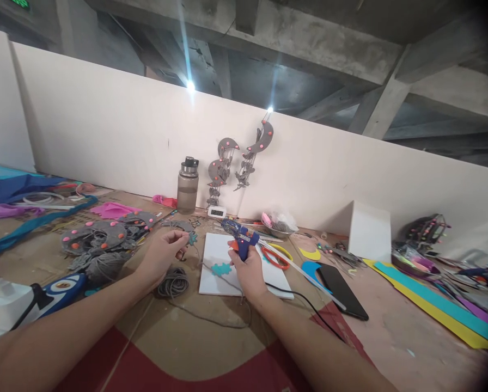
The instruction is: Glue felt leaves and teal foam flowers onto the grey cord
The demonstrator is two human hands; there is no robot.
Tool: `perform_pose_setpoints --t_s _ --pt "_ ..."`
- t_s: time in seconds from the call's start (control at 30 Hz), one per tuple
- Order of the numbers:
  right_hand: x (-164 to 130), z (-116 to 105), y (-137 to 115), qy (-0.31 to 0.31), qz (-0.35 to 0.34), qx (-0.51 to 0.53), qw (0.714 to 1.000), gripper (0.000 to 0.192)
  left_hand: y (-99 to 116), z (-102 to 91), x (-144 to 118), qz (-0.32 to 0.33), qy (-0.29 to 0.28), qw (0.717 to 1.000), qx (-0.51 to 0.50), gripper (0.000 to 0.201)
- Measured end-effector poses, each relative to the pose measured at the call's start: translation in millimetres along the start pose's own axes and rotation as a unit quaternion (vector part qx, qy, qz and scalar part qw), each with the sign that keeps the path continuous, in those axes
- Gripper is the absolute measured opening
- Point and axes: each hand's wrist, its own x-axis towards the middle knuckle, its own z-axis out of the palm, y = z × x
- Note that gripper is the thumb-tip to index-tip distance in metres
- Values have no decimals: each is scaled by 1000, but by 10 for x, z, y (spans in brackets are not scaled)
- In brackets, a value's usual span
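Note:
My right hand [249,269] is wrapped round a blue hot glue gun [244,239], its nozzle pointing up and to the left. In my left hand [166,250] a small teal felt piece [192,238] with a scalloped edge is pinched between thumb and fingers. Another teal felt piece [221,269] lies on a white board [211,286] under the glue gun. A grey cord runs from near my left hand across the board and loops back to a coil of grey yarn [172,282] below that hand.
Grey felt crescents with coloured dots [92,237] lie at left; similar ones hang on the white partition [105,125]. A water bottle [187,188] and small digital clock [217,212] stand behind. Right of the board are a black phone [342,291] and coloured felt strips [435,305].

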Motion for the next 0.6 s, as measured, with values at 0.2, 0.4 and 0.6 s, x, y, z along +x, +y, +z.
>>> perform_pose_setpoints --t_s 0.2,0.4,0.6 --pt "-26 -15 2 -49 -35 7 998 27 -44 -32 50 -6 9 1000 -17 33" --pt "-40 -24 10 -85 -73 -32 993 24 4 -16 16 -17 17 1000 -17 37" --pt "-70 -43 -22 -71 -64 -58 994 20 17 -15 5 -5 13 1000 -11 35"
